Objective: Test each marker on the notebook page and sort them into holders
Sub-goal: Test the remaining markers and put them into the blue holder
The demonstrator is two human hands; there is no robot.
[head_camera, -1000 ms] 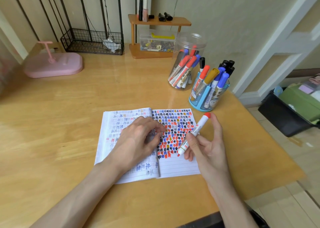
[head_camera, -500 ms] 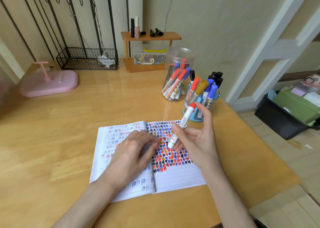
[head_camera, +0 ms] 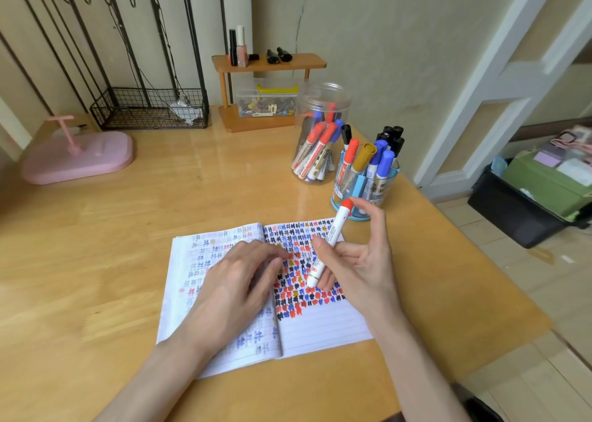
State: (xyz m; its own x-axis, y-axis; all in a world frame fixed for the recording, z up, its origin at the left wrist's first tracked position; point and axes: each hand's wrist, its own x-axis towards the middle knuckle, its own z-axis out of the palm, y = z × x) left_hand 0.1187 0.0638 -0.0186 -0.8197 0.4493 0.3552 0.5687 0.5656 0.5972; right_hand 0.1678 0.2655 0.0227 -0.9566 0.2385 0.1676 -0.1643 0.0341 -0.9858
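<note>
**Marker, notebook, holders**

Red marker (head_camera: 326, 245): white barrel, tilted, red end up, gripped in my right hand (head_camera: 362, 267) over the open notebook (head_camera: 320, 328) at frame centre. Its right page is half-filled with coloured marks. Clear jar (head_camera: 320, 101) and blue holder (head_camera: 355, 194), upper right, both hold markers.

One wide-angle camera, worn on the person's head, gives the only view: it faces forward and steeply down over the wooden desk (head_camera: 96, 229), near enough that both forearms (head_camera: 153, 383) enter from 6 o'clock. The open notebook (head_camera: 320, 328) sits just below centre, the clear jar (head_camera: 320, 101) and blue holder (head_camera: 392, 178) toward 1 o'clock, wall (head_camera: 384, 37) at 12, floor (head_camera: 544, 293) at 3.
</note>
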